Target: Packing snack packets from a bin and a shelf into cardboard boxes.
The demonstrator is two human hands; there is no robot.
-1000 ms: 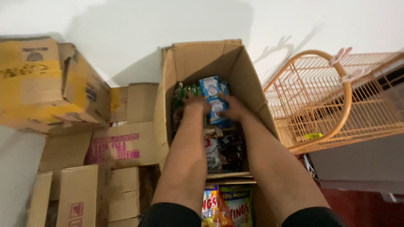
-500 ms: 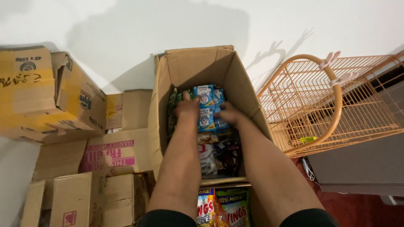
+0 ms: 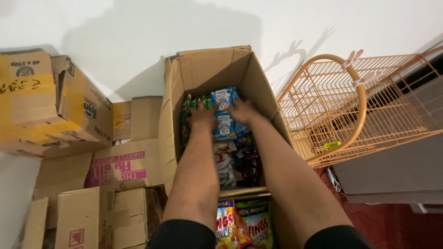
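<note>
Nearest, at six o'clock, bright yellow and green snack bags (image 3: 244, 226) lie just below the front edge of a tall open brown cardboard box (image 3: 210, 69), between the person's two bare forearms. Both arms reach up toward twelve o'clock into that box.

Inside it, dark and silver snack packets (image 3: 233, 161) are packed in the near half. Beyond them, the left hand (image 3: 202, 116) rests on the green packets (image 3: 191, 103) at about eleven o'clock within the box, its fingers curled down onto them; how firmly they close I cannot tell. The right hand (image 3: 243, 110) lies just beside it at one o'clock, fingers pressed against the side of the blue and white packets (image 3: 224, 113), which stand between the two hands near the far wall of the box. Whether that hand truly clamps them I cannot tell either.

At nine o'clock, flattened and stacked brown cartons, one with pink printing (image 3: 122, 168), lie against the box. Farther, at ten o'clock, a large yellow-marked cardboard carton (image 3: 44, 103) sits tilted. At three o'clock an orange wire cage (image 3: 369, 106) leans, with a grey flat slab (image 3: 392, 173) just below it. Behind everything is a white wall (image 3: 138, 27) carrying the person's shadow.
</note>
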